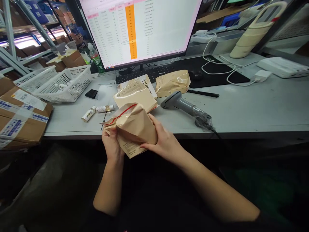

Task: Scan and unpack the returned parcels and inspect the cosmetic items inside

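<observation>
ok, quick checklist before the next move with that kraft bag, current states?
1. Left hand grip on kraft mailer bag: ok, it clasps the left end.
2. Right hand grip: ok, it wraps the bag's right side.
3. Red-striped flap sealed: cannot tell, it juts out to the left.
4. Contents: cannot tell, the bag bulges but the paper hides them.
5. Barcode scanner free: ok, it lies untouched on the table, right of the bag.
</observation>
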Motion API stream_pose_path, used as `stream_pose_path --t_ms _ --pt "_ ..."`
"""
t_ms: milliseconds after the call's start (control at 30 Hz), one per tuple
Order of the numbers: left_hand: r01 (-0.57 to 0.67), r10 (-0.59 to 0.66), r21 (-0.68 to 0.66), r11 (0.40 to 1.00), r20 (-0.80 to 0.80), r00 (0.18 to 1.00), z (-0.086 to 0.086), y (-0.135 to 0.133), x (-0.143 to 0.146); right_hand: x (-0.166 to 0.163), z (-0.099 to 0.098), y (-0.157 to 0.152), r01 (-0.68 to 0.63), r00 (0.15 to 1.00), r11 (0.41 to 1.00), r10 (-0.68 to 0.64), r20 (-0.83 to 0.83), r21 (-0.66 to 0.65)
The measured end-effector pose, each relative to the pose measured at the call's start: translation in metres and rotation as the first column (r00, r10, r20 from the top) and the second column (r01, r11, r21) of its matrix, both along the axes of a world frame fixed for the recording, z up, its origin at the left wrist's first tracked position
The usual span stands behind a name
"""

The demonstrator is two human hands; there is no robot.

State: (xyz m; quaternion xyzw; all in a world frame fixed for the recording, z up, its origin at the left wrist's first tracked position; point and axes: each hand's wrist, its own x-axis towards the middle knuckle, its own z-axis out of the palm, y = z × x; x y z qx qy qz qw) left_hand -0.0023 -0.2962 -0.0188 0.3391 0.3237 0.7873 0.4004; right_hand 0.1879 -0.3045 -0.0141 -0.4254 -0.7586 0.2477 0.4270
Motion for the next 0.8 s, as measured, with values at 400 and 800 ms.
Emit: stream_pose_path --t_ms 400,800 --pt "-0.211 0.244 0.228 0.950 -0.126 0.962 0.005 -0.033 0.021 0.004 -0.012 0.018 0.081 0.988 0.996 -0.085 -0.132 -0.032" --pt "0.080 -0.080 -0.017 0.997 0.024 0.997 0.019 -0.025 0.000 0.004 -0.034 -0.002 0.201 0.980 0.924 -0.183 -0.084 0.325"
